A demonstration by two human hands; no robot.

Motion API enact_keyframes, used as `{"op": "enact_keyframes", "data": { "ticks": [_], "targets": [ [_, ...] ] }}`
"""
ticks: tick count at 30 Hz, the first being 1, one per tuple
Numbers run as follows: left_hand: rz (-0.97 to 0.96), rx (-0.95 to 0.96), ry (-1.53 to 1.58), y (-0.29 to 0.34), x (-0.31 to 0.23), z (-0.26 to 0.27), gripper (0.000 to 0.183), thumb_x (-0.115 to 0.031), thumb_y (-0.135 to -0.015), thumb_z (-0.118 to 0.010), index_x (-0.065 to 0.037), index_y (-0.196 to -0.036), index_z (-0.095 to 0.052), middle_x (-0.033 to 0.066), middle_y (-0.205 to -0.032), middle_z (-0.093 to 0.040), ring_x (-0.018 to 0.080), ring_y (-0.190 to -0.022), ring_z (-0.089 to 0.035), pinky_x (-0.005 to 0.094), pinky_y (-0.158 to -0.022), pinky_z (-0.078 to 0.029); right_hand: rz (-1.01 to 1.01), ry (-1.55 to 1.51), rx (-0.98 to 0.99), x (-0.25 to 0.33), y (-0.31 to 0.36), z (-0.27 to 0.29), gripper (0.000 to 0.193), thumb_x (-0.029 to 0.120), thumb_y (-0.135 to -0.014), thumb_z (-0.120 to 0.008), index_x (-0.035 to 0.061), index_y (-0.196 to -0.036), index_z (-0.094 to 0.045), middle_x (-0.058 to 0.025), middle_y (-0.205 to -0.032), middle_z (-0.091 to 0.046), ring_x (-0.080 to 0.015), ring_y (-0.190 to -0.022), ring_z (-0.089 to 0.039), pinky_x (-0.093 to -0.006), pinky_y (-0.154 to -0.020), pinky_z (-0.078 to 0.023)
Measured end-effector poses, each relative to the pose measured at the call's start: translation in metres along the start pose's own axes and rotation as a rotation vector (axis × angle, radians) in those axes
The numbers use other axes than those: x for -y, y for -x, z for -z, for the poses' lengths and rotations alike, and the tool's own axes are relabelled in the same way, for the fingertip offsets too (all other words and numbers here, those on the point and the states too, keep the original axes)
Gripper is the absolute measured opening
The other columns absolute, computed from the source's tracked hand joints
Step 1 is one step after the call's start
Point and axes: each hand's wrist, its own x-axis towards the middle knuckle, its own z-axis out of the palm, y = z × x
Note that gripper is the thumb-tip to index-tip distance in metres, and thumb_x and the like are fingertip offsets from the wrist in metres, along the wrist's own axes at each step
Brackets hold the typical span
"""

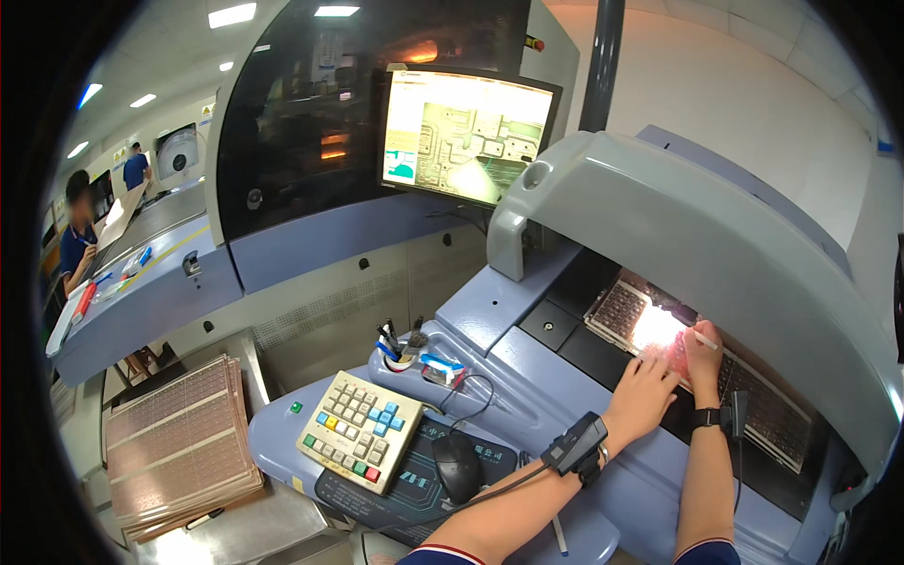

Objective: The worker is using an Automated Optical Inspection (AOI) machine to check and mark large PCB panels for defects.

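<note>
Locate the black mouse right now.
Head view, lower centre: the black mouse sits on the dark mat, just right of the cream keypad.

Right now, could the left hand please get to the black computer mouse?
Probably yes: nothing covers the top of the black computer mouse, though the left hand must first draw back from the circuit panel.

Grey hood (687, 212) overhangs panel (767, 407); near side open
</note>
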Motion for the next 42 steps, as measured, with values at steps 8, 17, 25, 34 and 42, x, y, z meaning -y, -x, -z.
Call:
{"op": "enact_keyframes", "data": {
  "ticks": [8,17,25,34,42],
  "targets": [
    [-0.102,-0.296,-0.123,-0.014,0.025,-0.022,0.038,-0.025,-0.092,-0.06,-0.009,-0.127,-0.056,0.0158,-0.13,-0.054,0.0323,-0.129,-0.045,0.0464,-0.108,-0.033,-0.014,-0.04,-0.002,0.01,0.001,0.002,0.017,0.018,-0.084,-0.059,0.0018,-0.081,-0.062,-0.0098,-0.069,-0.064,-0.0228,-0.066,-0.062,-0.0346,-0.064,-0.05],
    [-0.086,-0.298,-0.131,-0.018,0.022,-0.02,0.032,-0.026,-0.092,-0.059,-0.009,-0.12,-0.059,0.0135,-0.124,-0.055,0.031,-0.124,-0.048,0.0473,-0.107,-0.032,0.028,-0.073,-0.058,0.001,-0.001,-0.005,0.015,0.014,-0.082,-0.059,0.0025,-0.075,-0.052,-0.0056,-0.064,-0.049,-0.0147,-0.061,-0.047,-0.0317,-0.058,-0.042],
    [-0.102,-0.286,-0.122,-0.02,0.023,-0.013,0.021,-0.023,-0.089,-0.063,-0.01,-0.106,-0.061,0.0086,-0.108,-0.056,0.0263,-0.11,-0.053,0.056,-0.109,-0.03,0.026,0.009,-0.065,-0.001,-0.001,-0.005,0.017,0.017,-0.083,-0.059,0.0014,-0.079,-0.058,-0.01,-0.067,-0.057,-0.0211,-0.062,-0.054,-0.0346,-0.06,-0.046],
    [-0.111,-0.322,-0.115,-0.019,0.022,-0.011,0.022,-0.024,-0.089,-0.063,-0.01,-0.106,-0.062,0.0103,-0.112,-0.058,0.0279,-0.114,-0.052,0.0555,-0.109,-0.03,0.004,0.003,-0.02,0.006,-0.002,-0.001,0.017,0.018,-0.083,-0.058,0.0008,-0.08,-0.058,-0.009,-0.067,-0.056,-0.0178,-0.062,-0.054,-0.0332,-0.059,-0.045],
    [-0.096,-0.305,-0.126,-0.019,0.023,-0.013,0.023,-0.025,-0.089,-0.062,-0.01,-0.106,-0.062,0.0112,-0.116,-0.058,0.0289,-0.116,-0.052,0.0552,-0.108,-0.03,-0.039,-0.014,-0.036,0.0,-0.002,-0.003,0.022,0.021,-0.084,-0.061,-0.0005,-0.084,-0.064,-0.009,-0.07,-0.063,-0.0185,-0.063,-0.059,-0.0322,-0.061,-0.047]
  ]
}}
